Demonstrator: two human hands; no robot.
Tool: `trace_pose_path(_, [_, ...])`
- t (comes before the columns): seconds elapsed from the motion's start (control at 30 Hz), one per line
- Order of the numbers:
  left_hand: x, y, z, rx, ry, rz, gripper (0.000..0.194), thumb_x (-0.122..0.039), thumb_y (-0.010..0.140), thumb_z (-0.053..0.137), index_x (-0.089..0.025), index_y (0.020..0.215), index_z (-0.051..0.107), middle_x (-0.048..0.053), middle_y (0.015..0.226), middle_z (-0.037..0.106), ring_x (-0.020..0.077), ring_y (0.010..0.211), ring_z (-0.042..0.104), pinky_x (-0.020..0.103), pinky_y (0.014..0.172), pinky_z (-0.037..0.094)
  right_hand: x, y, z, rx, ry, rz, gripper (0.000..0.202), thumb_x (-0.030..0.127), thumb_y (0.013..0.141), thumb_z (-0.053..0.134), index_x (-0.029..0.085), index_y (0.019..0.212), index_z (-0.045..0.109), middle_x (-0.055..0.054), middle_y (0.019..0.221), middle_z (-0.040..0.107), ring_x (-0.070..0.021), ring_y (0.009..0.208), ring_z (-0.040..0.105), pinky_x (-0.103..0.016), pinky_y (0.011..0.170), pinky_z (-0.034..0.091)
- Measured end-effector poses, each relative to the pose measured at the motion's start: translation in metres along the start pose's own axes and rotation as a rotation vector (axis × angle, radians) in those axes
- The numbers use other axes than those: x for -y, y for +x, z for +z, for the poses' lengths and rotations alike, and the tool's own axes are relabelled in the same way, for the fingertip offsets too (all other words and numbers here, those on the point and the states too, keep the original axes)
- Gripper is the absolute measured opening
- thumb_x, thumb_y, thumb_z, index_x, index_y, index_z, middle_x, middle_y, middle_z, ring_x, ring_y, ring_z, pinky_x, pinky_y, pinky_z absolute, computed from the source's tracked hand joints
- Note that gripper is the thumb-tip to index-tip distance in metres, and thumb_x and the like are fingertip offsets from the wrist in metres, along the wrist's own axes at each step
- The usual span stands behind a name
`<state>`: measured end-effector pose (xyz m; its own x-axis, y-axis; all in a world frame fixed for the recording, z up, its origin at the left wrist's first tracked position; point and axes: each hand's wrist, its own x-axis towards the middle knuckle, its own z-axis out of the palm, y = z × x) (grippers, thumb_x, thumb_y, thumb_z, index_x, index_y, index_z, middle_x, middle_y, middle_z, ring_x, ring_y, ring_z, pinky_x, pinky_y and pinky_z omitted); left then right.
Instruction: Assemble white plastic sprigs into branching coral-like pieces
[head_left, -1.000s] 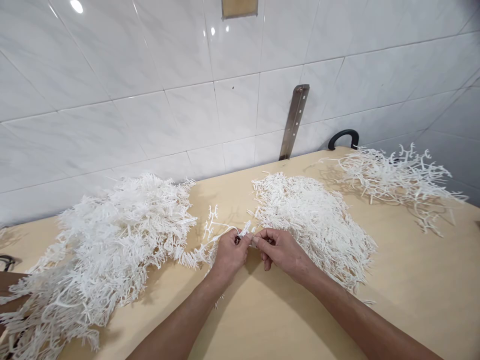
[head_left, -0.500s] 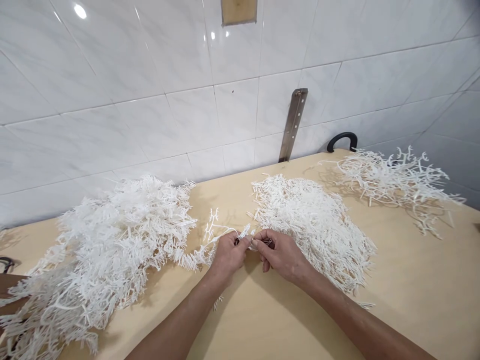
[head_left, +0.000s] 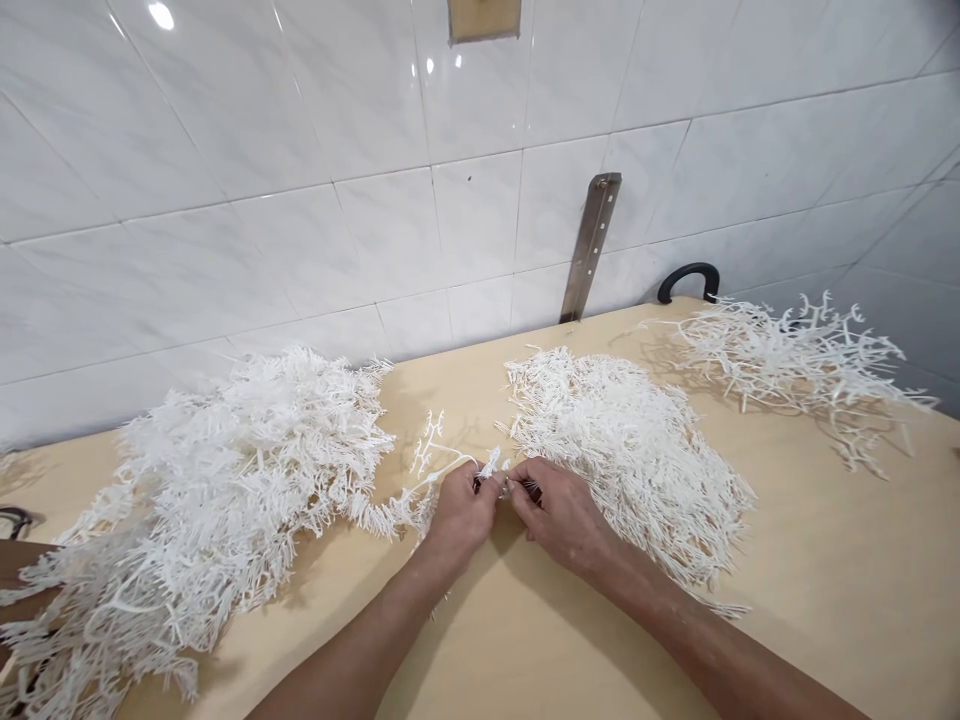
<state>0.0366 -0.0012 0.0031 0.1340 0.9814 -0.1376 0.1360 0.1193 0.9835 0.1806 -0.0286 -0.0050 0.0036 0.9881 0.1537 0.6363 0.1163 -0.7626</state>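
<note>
My left hand (head_left: 466, 508) is closed round a thin white branched plastic-looking strand (head_left: 433, 430), whose forked end sticks out to the left. A small white tuft (head_left: 490, 463) pokes up between the fingertips. My right hand (head_left: 559, 505) pinches at the same spot, its fingertips almost touching the left thumb; thin white ends show at its fingers. Just left of my hands lies a large tangled heap of white branched strands (head_left: 247, 450), with a trail reaching toward my left hand. On the right, a flatter pile of short white pieces (head_left: 630, 440) lies beside my right hand.
A looser pile of bare white branching stems (head_left: 795, 355) lies at the far right of the wooden tabletop (head_left: 840, 580). Behind stand a metal slotted bar (head_left: 591, 248), a black curved handle (head_left: 688, 278) and a tiled wall (head_left: 465, 240). A brown shape (head_left: 22, 562) shows at the left edge.
My right hand's fingers have curled in more and turned slightly at the pinch. Both hands stay in nearly the same place; the whole view has shifted a little.
</note>
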Motion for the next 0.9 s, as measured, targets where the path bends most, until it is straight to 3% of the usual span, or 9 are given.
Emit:
trace_pose_path(0.1, [0.009, -0.003, 0.005, -0.068, 0.238, 0.214, 0.022, -0.03, 0.083, 0.056, -0.02, 0.066, 0.047, -0.003, 0.063, 0.049, 0.0133, 0.061, 0.043, 0.026, 0.06, 0.033, 0.002, 0.001, -0.001, 0.089, 0.078, 0.106, 0.013, 0.021, 0.087, 0.048, 0.02, 0.083, 0.06, 0.001, 0.065, 0.065, -0.0145, 0.048, 0.06, -0.027, 0.054, 0.047])
trace_pose_path(0.17, [0.013, -0.004, 0.006, -0.071, 0.297, 0.26, 0.019, -0.03, 0.086, 0.051, -0.02, 0.07, 0.048, -0.002, 0.066, 0.052, 0.0147, 0.064, 0.045, 0.027, 0.063, 0.036, 0.004, 0.001, -0.001, 0.152, 0.143, 0.186, 0.012, 0.021, 0.087, 0.047, 0.021, 0.082, 0.058, 0.003, 0.061, 0.063, -0.0144, 0.046, 0.06, -0.026, 0.051, 0.046])
trace_pose_path(0.23, [0.013, -0.003, 0.006, -0.049, 0.305, 0.251, 0.018, -0.03, 0.086, 0.049, -0.021, 0.071, 0.047, -0.002, 0.067, 0.053, 0.0151, 0.065, 0.045, 0.028, 0.064, 0.036, 0.006, 0.002, 0.0, 0.135, 0.093, 0.19, 0.012, 0.02, 0.087, 0.047, 0.021, 0.081, 0.057, 0.001, 0.063, 0.064, -0.0156, 0.051, 0.061, -0.026, 0.053, 0.045])
trace_pose_path(0.37, [0.007, 0.001, 0.003, -0.032, 0.28, 0.167, 0.023, -0.028, 0.084, 0.053, -0.021, 0.065, 0.041, -0.004, 0.062, 0.046, 0.0136, 0.061, 0.041, 0.027, 0.06, 0.033, 0.012, 0.001, 0.007, -0.026, -0.193, 0.071, 0.015, 0.017, 0.088, 0.047, 0.02, 0.075, 0.054, -0.004, 0.076, 0.065, -0.0187, 0.069, 0.059, -0.029, 0.063, 0.041])
trace_pose_path(0.53, [-0.002, -0.001, 0.001, 0.07, 0.09, 0.005, 0.034, -0.037, 0.082, 0.06, -0.022, 0.064, 0.037, -0.007, 0.058, 0.035, 0.0099, 0.054, 0.031, 0.025, 0.051, 0.026, 0.01, 0.005, 0.008, -0.075, -0.253, 0.007, 0.019, 0.019, 0.09, 0.047, 0.021, 0.072, 0.05, -0.003, 0.072, 0.061, -0.0161, 0.063, 0.054, -0.028, 0.06, 0.037])
trace_pose_path(0.67, [-0.005, -0.009, 0.006, 0.251, -0.195, -0.101, 0.041, -0.052, 0.077, 0.068, -0.021, 0.072, 0.042, -0.01, 0.055, 0.031, 0.0065, 0.047, 0.026, 0.022, 0.045, 0.018, -0.004, 0.014, -0.015, -0.282, -0.338, -0.005, 0.018, 0.016, 0.086, 0.046, 0.022, 0.069, 0.047, -0.004, 0.068, 0.058, -0.0162, 0.058, 0.05, -0.028, 0.056, 0.035])
trace_pose_path(0.77, [-0.005, -0.009, 0.006, 0.25, -0.292, -0.111, 0.052, -0.059, 0.068, 0.075, -0.021, 0.07, 0.041, -0.011, 0.052, 0.028, 0.0041, 0.043, 0.023, 0.02, 0.043, 0.014, -0.015, 0.018, -0.036, -0.465, -0.284, -0.08, 0.011, 0.02, 0.084, 0.05, 0.022, 0.072, 0.05, -0.002, 0.068, 0.058, -0.016, 0.059, 0.052, -0.028, 0.06, 0.039])
trace_pose_path(0.9, [-0.003, -0.003, 0.001, 0.22, -0.352, -0.117, 0.055, -0.061, 0.065, 0.078, -0.021, 0.068, 0.041, -0.012, 0.049, 0.029, 0.0032, 0.04, 0.023, 0.02, 0.041, 0.015, -0.024, 0.019, -0.053, -0.566, -0.328, -0.106, 0.009, 0.024, 0.086, 0.051, 0.021, 0.079, 0.055, -0.005, 0.078, 0.064, -0.0179, 0.065, 0.058, -0.03, 0.063, 0.042])
